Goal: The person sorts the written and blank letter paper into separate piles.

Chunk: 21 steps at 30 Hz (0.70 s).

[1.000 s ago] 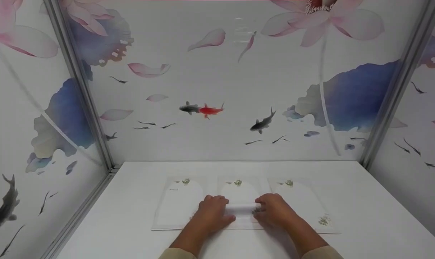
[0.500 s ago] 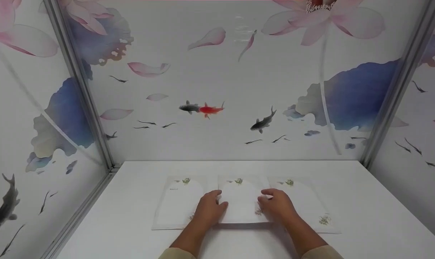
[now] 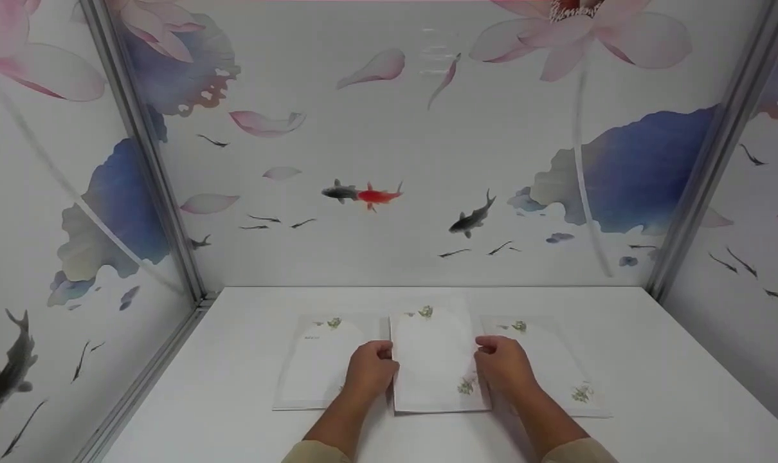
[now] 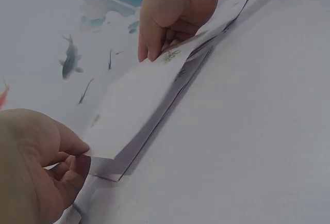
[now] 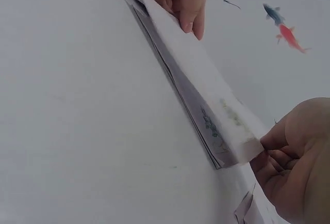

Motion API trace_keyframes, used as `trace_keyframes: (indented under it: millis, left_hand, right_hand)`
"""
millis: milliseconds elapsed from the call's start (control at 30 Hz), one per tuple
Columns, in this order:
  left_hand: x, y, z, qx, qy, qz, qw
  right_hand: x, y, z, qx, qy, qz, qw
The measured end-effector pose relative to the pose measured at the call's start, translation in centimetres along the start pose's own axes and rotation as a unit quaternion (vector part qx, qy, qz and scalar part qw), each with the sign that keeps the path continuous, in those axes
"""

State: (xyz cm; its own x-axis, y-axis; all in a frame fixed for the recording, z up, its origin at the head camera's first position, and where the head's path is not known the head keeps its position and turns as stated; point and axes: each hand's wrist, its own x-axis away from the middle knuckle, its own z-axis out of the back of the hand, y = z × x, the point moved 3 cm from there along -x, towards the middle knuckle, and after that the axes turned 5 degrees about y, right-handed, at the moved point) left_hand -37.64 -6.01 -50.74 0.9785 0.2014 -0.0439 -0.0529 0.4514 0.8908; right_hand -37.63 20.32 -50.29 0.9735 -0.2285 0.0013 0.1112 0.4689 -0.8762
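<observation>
My left hand (image 3: 371,370) and my right hand (image 3: 506,368) pinch the opposite long edges of a sheet of paper (image 3: 434,360) in the middle of the head view. The sheet is white, with small green plant prints at its top and lower right corner. In the left wrist view, the held sheet (image 4: 136,105) stands raised over more paper (image 4: 154,126), with a gap between them. The right wrist view has my right thumb and fingers at a corner of the sheet (image 5: 206,90), over the layered edges of the paper (image 5: 191,115) beneath.
A similar printed sheet (image 3: 312,373) lies left of the held one, and another (image 3: 550,373) lies to its right. All rest on a white table (image 3: 202,386). White panels printed with lotus and fish (image 3: 469,215) enclose the back and sides, joined by metal posts.
A second ago the middle sheet was curled up between my hands. It has flattened out and now stands higher over the table, its edges overlapping the side sheets' gaps. My hands have spread apart slightly.
</observation>
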Motion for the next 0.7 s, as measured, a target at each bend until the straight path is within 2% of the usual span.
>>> trace_keyframes:
  millis: [200,367,467,633,700]
  left_hand:
    - [0.1,0.2,-0.2,0.009,0.000,0.012,0.9999]
    - [0.2,0.7,-0.9,0.025,-0.007,0.022,0.9994]
    - [0.5,1.2,-1.6,0.049,-0.012,0.010,0.9987]
    - [1.4,2.3,-3.3,0.074,-0.047,-0.008,0.9961]
    - [1.8,2.6,-4.2,0.074,-0.064,-0.002,0.9952]
  right_hand:
    - [-0.3,0.1,0.6,0.012,-0.001,0.003,1.000]
    - [-0.8,0.2,1.6,0.021,-0.007,0.007,1.000]
    - [-1.1,0.3,2.5,0.018,-0.010,0.004,1.000]
    - [-1.6,1.4,4.9,0.004,-0.015,-0.013,1.000]
    - [-1.8,2.0,6.0,0.000,-0.019,-0.021,1.000]
